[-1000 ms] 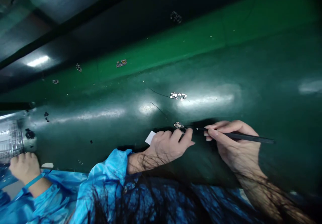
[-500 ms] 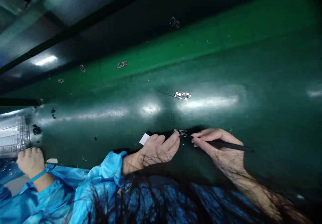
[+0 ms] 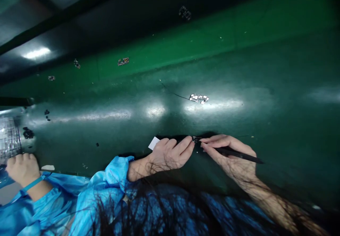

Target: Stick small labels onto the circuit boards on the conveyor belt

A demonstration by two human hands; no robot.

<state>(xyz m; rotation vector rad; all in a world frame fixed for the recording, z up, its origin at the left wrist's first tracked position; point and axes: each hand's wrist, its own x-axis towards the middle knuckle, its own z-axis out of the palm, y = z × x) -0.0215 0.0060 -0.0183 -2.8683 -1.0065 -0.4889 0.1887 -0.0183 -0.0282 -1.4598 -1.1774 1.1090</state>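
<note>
My left hand (image 3: 172, 153) is closed, its thumb and fingertips pinching a small circuit board (image 3: 196, 139) just above the green bench mat. My right hand (image 3: 230, 151) grips slim black tweezers (image 3: 239, 154) like a pen. Their tip meets the right end of the board, and the fingers hide part of it. A white slip of paper (image 3: 153, 143) sticks out beside my left hand. Farther up the mat lies another small circuit board (image 3: 199, 98) with white patches and a thin black wire attached.
Several small boards, one of them a gold-and-grey board (image 3: 123, 61), lie along the back strip. At left are black bits (image 3: 28, 133), a clear plastic tray (image 3: 10, 135) and another person's hand (image 3: 23, 168) with a blue wrist strap. A dark ledge (image 3: 87, 23) overhangs the back.
The right fingers and tweezers have come closer to my left fingertips, and less of the board shows between them. The whole view has shifted slightly.
</note>
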